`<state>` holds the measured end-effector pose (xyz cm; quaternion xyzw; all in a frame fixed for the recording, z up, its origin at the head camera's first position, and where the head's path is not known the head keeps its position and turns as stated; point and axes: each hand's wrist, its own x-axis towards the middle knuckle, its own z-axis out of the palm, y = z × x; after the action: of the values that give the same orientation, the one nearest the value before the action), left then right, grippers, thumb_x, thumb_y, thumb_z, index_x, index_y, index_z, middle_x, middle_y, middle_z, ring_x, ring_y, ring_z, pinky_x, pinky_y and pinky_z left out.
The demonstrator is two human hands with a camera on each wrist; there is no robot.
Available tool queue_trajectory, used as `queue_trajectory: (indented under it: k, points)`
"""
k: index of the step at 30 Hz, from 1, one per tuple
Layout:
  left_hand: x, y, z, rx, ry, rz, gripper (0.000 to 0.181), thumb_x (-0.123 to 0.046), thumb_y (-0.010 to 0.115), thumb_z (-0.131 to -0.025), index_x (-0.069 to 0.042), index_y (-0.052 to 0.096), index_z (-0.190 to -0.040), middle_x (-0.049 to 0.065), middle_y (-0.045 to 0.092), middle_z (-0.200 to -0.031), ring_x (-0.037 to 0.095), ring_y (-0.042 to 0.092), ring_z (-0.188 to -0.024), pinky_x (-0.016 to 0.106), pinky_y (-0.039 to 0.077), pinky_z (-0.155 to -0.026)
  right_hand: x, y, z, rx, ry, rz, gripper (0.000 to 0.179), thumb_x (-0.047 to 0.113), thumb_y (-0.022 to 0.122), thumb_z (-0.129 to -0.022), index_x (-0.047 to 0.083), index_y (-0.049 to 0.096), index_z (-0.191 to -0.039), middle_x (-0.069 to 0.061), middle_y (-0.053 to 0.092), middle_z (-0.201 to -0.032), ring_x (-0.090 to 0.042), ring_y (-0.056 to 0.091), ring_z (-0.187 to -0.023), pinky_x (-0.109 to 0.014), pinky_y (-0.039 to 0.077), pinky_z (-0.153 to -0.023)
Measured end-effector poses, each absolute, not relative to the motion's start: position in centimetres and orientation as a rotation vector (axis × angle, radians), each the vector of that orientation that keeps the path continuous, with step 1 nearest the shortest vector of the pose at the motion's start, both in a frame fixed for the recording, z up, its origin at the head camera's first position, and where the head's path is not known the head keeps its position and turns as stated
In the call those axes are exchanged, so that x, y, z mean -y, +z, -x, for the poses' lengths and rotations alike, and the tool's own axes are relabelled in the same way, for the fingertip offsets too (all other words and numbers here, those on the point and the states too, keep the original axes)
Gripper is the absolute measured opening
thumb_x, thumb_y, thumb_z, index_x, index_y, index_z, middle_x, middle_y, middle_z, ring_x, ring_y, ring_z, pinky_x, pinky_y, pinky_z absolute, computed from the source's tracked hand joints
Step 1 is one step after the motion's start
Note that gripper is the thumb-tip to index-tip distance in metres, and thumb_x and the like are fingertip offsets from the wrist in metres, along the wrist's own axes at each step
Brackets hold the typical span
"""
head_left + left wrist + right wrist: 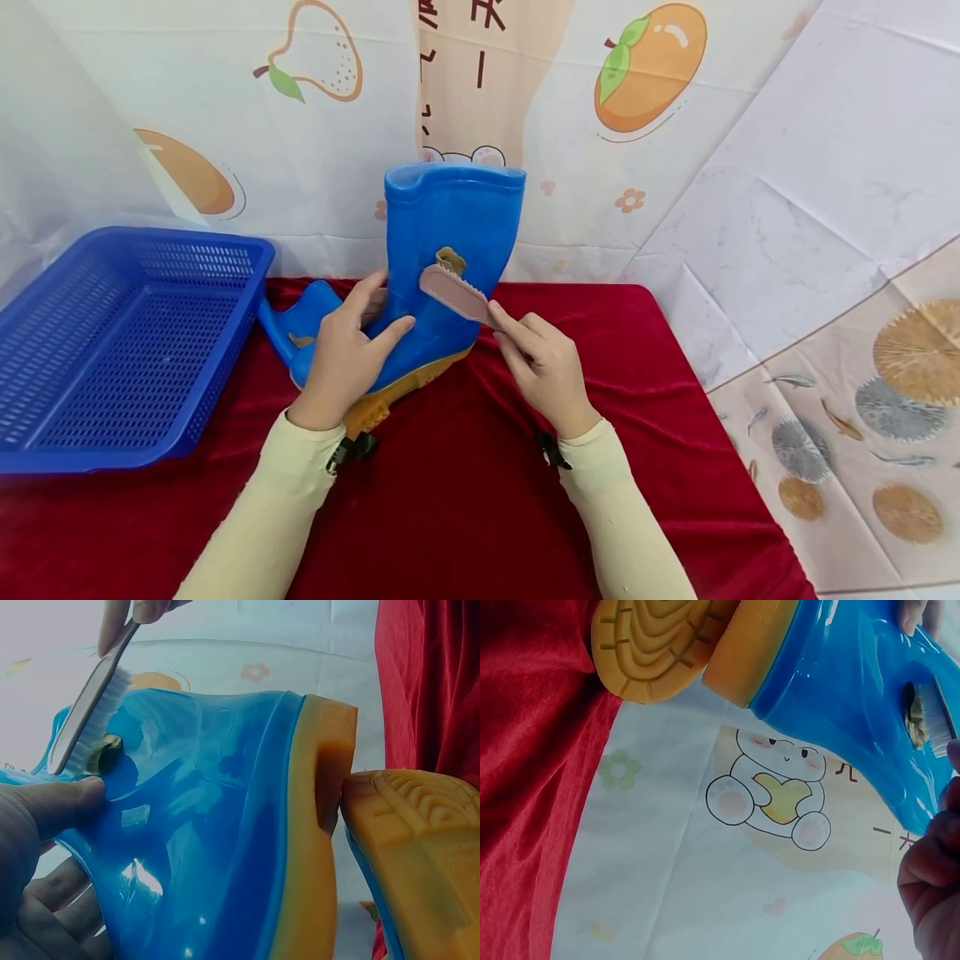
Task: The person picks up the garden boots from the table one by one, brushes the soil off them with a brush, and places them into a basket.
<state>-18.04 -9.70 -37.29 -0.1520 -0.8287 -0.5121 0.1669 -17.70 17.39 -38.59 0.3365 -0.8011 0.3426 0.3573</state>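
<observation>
A blue rain boot (455,217) with a yellow sole stands upright, tilted, toe towards the lower left. My left hand (347,350) grips it over the instep, thumb on the near side and the other fingers on the far side. In my right hand (546,367) is a pinkish brush (453,293) with white bristles, pinched by its handle. Its bristles touch or nearly touch a brownish patch (450,260) on the boot's shaft, which they partly cover. Behind my left hand lies a second blue boot (318,302), with its yellow sole (420,840) showing in the left wrist view.
To the left stands a blue perforated plastic basket (191,358). A dark red cloth (465,500) covers the table. Behind the boots hangs a white printed cloth (315,175) with fruit pictures. Another brownish patch (302,341) is on the second boot.
</observation>
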Motion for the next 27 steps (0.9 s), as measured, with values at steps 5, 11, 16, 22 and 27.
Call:
queue_trajectory:
  k: [5,11,16,22,27]
  points:
    - [9.7,-37.3,18.2,2.345,-1.454,0.420,0.068,-0.019,0.077,-0.095,-0.012,0.046,-0.155,0.018,0.068,-0.129,0.033,0.065,-0.118,0.056,0.051,-0.104,-17.6,-38.5,17.8,2.092,0.897,-0.826,0.045,-0.002,0.074,-0.092,0.010,0.069,-0.135,-0.002,0.055,-0.073,-0.010,0.037,-0.060,-0.022,0.030,-0.055]
    - [9.9,-37.4,18.3,2.349,-1.449,0.410,0.067,-0.021,0.077,-0.095,-0.011,0.046,-0.154,0.018,0.068,-0.129,0.033,0.065,-0.118,0.057,0.052,-0.103,-18.2,-38.3,17.9,2.115,0.893,-0.818,0.045,-0.001,0.074,-0.093,0.010,0.068,-0.136,-0.002,0.054,-0.073,-0.010,0.037,-0.061,-0.021,0.030,-0.054]
    - [10.0,-37.4,18.4,2.350,-1.463,0.403,0.067,-0.021,0.077,-0.095,-0.010,0.046,-0.154,0.019,0.068,-0.127,0.034,0.065,-0.116,0.057,0.052,-0.103,-18.5,-38.3,17.9,2.138,0.898,-0.810,0.045,0.000,0.074,-0.094,0.011,0.068,-0.137,-0.001,0.056,-0.074,-0.009,0.038,-0.061,-0.020,0.030,-0.054]
    - [10.1,-37.5,18.5,2.348,-1.481,0.391,0.067,-0.021,0.077,-0.095,-0.009,0.046,-0.154,0.019,0.068,-0.127,0.035,0.065,-0.116,0.058,0.052,-0.102,-18.7,-38.1,17.8,2.148,0.891,-0.797,0.045,0.001,0.074,-0.094,0.012,0.068,-0.137,-0.001,0.055,-0.073,-0.013,0.039,-0.060,-0.020,0.030,-0.055]
    - [10.1,-37.5,18.5,2.349,-1.482,0.380,0.067,-0.022,0.077,-0.095,-0.010,0.046,-0.153,0.018,0.068,-0.127,0.034,0.065,-0.116,0.058,0.052,-0.102,-18.9,-37.9,17.7,2.163,0.920,-0.793,0.043,0.003,0.073,-0.095,0.013,0.068,-0.137,0.002,0.054,-0.073,-0.017,0.041,-0.059,-0.020,0.030,-0.056]
